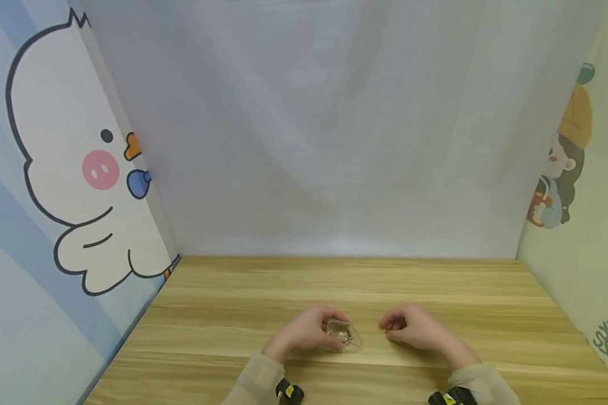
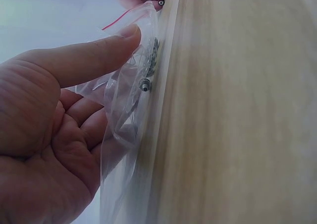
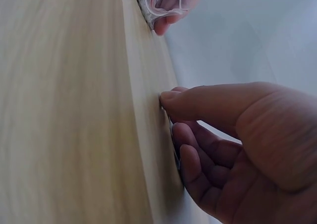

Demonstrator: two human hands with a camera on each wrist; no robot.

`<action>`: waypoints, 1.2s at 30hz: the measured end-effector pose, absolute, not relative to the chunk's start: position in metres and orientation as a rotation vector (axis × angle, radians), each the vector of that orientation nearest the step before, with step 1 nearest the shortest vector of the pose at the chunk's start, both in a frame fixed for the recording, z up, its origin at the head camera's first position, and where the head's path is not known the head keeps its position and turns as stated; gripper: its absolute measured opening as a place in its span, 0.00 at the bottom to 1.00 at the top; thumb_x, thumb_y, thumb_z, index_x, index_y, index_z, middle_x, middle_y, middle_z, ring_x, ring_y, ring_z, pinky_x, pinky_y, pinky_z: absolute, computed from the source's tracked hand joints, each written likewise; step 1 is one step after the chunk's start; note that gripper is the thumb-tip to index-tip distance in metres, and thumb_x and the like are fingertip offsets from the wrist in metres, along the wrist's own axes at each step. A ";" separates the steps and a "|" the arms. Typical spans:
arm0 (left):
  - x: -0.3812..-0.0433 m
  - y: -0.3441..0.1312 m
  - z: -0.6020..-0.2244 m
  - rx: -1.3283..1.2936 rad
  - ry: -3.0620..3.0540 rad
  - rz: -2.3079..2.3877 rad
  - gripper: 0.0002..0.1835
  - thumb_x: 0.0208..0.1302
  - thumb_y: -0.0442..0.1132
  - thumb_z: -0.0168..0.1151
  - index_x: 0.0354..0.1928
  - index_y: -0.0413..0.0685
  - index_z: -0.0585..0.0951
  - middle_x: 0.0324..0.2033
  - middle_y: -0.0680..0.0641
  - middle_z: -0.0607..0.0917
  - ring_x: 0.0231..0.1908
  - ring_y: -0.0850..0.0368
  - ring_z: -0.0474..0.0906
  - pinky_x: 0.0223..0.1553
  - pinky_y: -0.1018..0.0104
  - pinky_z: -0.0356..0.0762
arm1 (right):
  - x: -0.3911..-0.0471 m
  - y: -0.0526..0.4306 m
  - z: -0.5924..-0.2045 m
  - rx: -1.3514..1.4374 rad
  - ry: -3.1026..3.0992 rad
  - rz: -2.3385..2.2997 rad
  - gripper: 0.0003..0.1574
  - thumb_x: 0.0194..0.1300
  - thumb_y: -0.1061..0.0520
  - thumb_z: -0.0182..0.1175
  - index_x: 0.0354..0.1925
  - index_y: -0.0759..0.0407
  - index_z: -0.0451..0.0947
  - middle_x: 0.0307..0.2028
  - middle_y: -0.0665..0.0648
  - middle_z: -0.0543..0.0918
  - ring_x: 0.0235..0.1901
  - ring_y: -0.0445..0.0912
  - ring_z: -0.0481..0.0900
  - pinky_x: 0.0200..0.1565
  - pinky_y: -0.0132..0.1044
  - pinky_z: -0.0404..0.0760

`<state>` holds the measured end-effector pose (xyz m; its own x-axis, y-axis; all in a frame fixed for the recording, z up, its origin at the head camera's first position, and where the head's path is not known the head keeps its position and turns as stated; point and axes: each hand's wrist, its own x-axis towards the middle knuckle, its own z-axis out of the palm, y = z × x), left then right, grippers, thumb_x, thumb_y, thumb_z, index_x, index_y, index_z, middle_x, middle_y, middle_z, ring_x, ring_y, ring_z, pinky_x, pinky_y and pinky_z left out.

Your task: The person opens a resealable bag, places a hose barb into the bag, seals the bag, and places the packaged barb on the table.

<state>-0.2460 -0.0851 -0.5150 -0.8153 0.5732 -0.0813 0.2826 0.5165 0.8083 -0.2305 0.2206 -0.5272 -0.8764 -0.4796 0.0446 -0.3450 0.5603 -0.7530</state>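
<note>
My left hand (image 1: 309, 331) holds a clear zip bag (image 1: 342, 334) between its thumb and fingers, close over the table. A red line runs along the bag's mouth, seen best in the left wrist view, and small grey metal pieces (image 2: 145, 84) lie inside it. To the right, a short gap away, my right hand (image 1: 419, 328) pinches a small metal piece (image 2: 161, 3) with a round, holed end. In the right wrist view, the thumb (image 3: 173, 96) and index fingertip meet right at the tabletop, the other fingers curl beneath, and the piece is mostly hidden.
The wood-grain table (image 1: 334, 281) runs back to a pale grey curtain (image 1: 334, 140). A wall with a cartoon duck (image 1: 71, 185) borders it on the left, and a yellowish printed wall (image 1: 577, 253) on the right. Each wrist wears a black camera band (image 1: 290, 392).
</note>
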 end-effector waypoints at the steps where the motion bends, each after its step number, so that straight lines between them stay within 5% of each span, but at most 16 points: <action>1: -0.246 -0.085 -0.515 0.710 2.422 1.201 0.26 0.53 0.37 0.85 0.56 0.58 0.89 0.54 0.55 0.88 0.42 0.61 0.77 0.47 0.61 0.76 | -0.231 0.221 -0.527 -0.703 2.627 -1.210 0.10 0.64 0.65 0.74 0.45 0.59 0.89 0.36 0.46 0.87 0.36 0.37 0.81 0.42 0.34 0.82; 8: -0.246 -0.085 -0.515 0.717 2.418 1.194 0.26 0.54 0.38 0.85 0.56 0.58 0.89 0.54 0.56 0.87 0.43 0.61 0.76 0.47 0.61 0.76 | -0.229 0.222 -0.525 -0.713 2.650 -1.167 0.07 0.65 0.64 0.74 0.42 0.59 0.89 0.36 0.45 0.87 0.36 0.36 0.81 0.41 0.35 0.82; 15: -0.248 -0.086 -0.519 0.740 2.430 1.191 0.26 0.53 0.40 0.86 0.55 0.58 0.89 0.46 0.58 0.87 0.34 0.62 0.73 0.37 0.65 0.73 | -0.225 0.220 -0.521 -0.700 2.662 -1.154 0.05 0.65 0.64 0.72 0.39 0.58 0.88 0.33 0.45 0.86 0.34 0.35 0.80 0.39 0.34 0.80; 36: -0.250 -0.086 -0.522 0.737 2.445 1.172 0.26 0.53 0.41 0.86 0.55 0.59 0.89 0.48 0.59 0.88 0.36 0.63 0.75 0.40 0.65 0.75 | -0.225 0.220 -0.524 -0.763 2.682 -1.123 0.06 0.66 0.65 0.71 0.37 0.54 0.88 0.32 0.42 0.86 0.33 0.33 0.79 0.39 0.33 0.81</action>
<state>-0.2503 -0.0859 -0.5219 -0.8115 0.5800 -0.0706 0.3083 0.5277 0.7915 -0.2254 0.2199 -0.5243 -0.8627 -0.5012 0.0679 -0.4001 0.5940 -0.6979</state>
